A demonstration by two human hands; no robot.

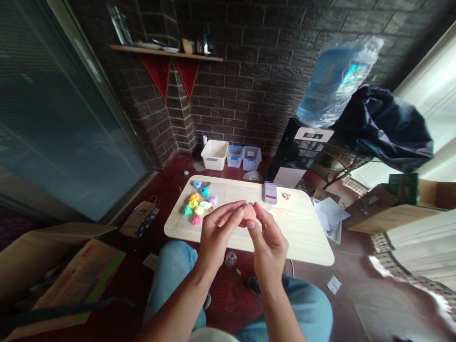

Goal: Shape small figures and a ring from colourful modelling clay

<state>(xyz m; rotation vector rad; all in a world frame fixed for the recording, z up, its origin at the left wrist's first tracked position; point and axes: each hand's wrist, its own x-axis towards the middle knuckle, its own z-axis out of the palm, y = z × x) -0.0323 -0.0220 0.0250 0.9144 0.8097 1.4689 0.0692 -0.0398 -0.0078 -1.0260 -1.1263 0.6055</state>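
Observation:
A lump of salmon-pink modelling clay (249,212) is pinched between both hands above the low table (306,232). My left hand (221,223) grips its left side with thumb and fingers. On its right side, my right hand (266,233) presses with thumb and forefinger. Several small lumps of coloured clay lie on the table's left half, among them a yellow lump (193,203), a green lump (187,210), a pink lump (196,220) and a lilac lump (213,199). A small multicoloured clay piece (286,195) sits at the back right.
A phone (270,192) lies at the table's back edge. Behind stand a white bin (214,154) and clear plastic boxes (251,158), with a water dispenser (299,152) to their right. Cardboard boxes (81,280) flank the left, and a paper bag (138,218) is on the floor.

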